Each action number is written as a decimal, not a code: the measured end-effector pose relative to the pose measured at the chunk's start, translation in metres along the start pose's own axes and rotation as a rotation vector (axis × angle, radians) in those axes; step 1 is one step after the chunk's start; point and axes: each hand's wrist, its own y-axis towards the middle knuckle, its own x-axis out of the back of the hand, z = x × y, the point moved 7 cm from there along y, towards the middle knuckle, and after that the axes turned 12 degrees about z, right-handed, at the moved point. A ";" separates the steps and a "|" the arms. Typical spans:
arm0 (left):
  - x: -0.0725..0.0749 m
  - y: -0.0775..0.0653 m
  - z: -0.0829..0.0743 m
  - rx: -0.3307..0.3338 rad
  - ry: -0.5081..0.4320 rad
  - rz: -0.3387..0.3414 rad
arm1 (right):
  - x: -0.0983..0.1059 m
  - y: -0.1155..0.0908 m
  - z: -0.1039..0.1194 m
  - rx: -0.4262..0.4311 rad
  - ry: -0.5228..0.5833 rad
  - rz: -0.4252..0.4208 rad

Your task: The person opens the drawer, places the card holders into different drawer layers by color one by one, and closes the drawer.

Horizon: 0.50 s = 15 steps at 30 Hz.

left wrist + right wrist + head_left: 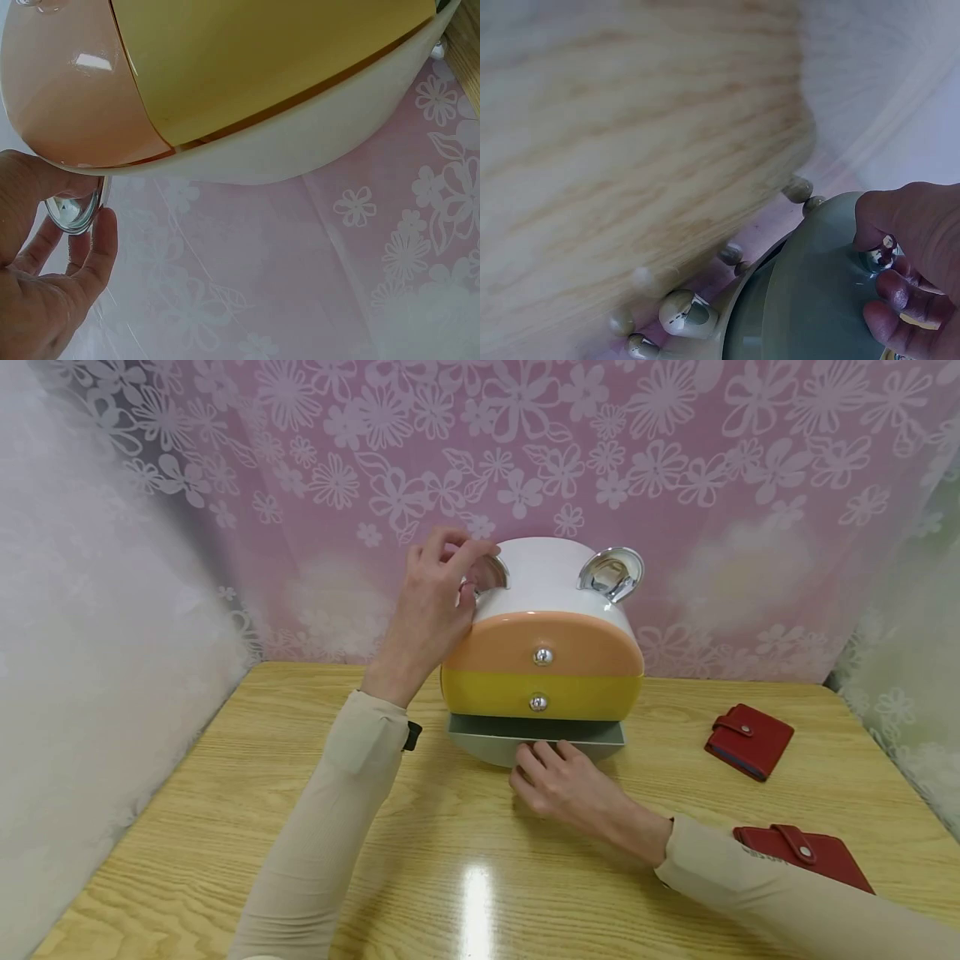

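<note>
A small drawer cabinet (550, 564) with a white rounded body stands on the table. Its front has an orange drawer (487, 646), a yellow drawer (487, 693) and, lowest, a grey-green drawer (480, 748) pulled partway out. My left hand (431, 602) grips the silver ear (73, 215) on the cabinet's left, thumb on one side and fingers on the other. At the green drawer's front is my right hand (568, 789); in the right wrist view its thumb and fingers pinch the silver knob (880, 255). The hand hides that knob in the head view.
Two red wallets lie at the right: one wallet (750, 742) beside the cabinet, the other wallet (825, 858) nearer, partly behind my right sleeve. Behind the wooden table (420, 877) hangs a pink flowered curtain (337, 527). Small round feet (688, 313) show under the cabinet.
</note>
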 end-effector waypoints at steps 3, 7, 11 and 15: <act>0.000 0.000 0.000 -0.003 -0.001 -0.002 | 0.001 0.000 0.000 0.001 0.002 -0.015; 0.000 0.000 0.000 -0.001 -0.002 -0.003 | 0.003 -0.001 0.002 0.004 0.001 -0.018; 0.000 0.000 0.000 0.002 -0.004 -0.004 | 0.004 -0.002 0.003 0.006 -0.005 -0.008; 0.000 0.000 0.000 0.001 0.006 -0.004 | 0.005 -0.002 0.005 0.009 -0.008 0.002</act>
